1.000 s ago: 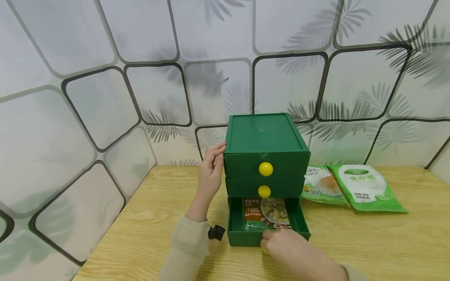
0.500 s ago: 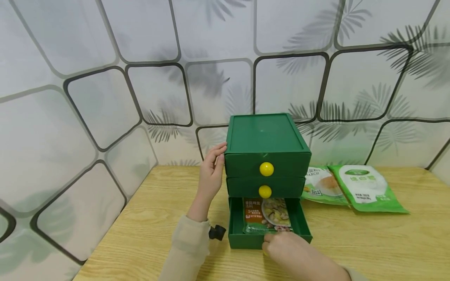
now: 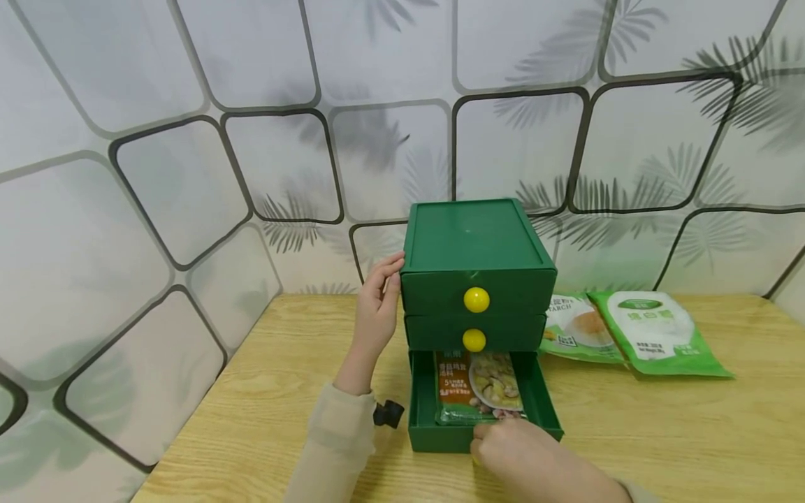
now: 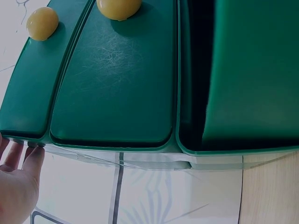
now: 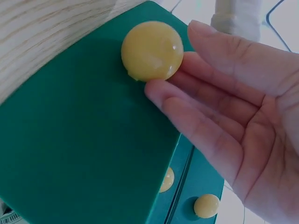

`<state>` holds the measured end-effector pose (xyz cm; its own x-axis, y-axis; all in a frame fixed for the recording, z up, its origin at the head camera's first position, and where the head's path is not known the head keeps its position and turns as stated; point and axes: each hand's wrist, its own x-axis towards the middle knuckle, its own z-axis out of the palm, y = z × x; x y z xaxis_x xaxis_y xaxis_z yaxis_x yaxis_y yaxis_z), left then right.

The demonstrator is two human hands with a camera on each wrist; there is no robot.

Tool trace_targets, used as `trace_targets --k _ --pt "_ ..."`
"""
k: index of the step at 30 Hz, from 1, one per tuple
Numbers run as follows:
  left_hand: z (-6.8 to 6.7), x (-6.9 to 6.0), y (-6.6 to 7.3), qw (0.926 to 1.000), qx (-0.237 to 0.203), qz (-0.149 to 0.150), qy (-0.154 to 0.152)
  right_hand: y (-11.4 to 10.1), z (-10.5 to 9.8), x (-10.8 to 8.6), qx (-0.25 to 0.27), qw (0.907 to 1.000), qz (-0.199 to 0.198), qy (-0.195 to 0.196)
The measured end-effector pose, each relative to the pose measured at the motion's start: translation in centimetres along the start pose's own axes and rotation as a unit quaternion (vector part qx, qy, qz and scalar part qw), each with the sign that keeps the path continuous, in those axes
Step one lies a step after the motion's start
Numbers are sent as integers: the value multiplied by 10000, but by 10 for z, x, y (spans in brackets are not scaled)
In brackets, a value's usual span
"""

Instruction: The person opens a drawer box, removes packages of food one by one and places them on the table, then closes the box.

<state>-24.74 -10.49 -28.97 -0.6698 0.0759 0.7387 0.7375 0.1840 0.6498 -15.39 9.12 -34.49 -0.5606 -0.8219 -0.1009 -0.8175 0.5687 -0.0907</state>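
A green drawer cabinet [image 3: 476, 236] with yellow round knobs stands on the table. Its bottom drawer [image 3: 440, 439] is pulled out, and a printed food packet [image 3: 455, 384] lies inside. My left hand [image 3: 375, 311] rests against the cabinet's left side, near its upper front corner, with fingers fairly straight. At the bottom drawer's front, my right hand [image 3: 518, 454] holds the yellow knob [image 5: 152, 50] with bent fingers and thumb; in the right wrist view, fingertips reach behind its edge. The upper two drawers are closed.
Two green-and-white bags lie to the right of the cabinet: a starch bag [image 3: 581, 332] partly behind it and another bag [image 3: 657, 335] overlapping that one. A patterned wall covering [image 3: 390, 168] rises behind the wooden table [image 3: 302, 335].
The bottom drawer has slid a little further out toward me with my right hand, so more of the packet shows. My left hand has stayed on the cabinet's side.
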Motion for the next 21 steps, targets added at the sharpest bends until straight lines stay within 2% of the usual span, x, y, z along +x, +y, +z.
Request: trace_targets --k 2,4,7,9,15,21 --pt "0 0 4 10000 -12 2 3 -2 1 -2 -91 9998 -175 55" --pt "0 1 -2 10000 -43 49 17 -4 2 -4 -270 9983 -448 253" --pt "0 1 -14 9999 -47 88 26 -7 3 -6 -220 9968 -637 435" --pt "0 1 -21 9999 -36 106 19 -8 3 -7 -104 9974 -607 381" --pt "0 -1 -26 9999 13 163 -31 -9 3 -7 146 9970 -721 242" --pt "0 0 -25 9999 44 165 0 -10 3 -7 -164 9951 -957 181"
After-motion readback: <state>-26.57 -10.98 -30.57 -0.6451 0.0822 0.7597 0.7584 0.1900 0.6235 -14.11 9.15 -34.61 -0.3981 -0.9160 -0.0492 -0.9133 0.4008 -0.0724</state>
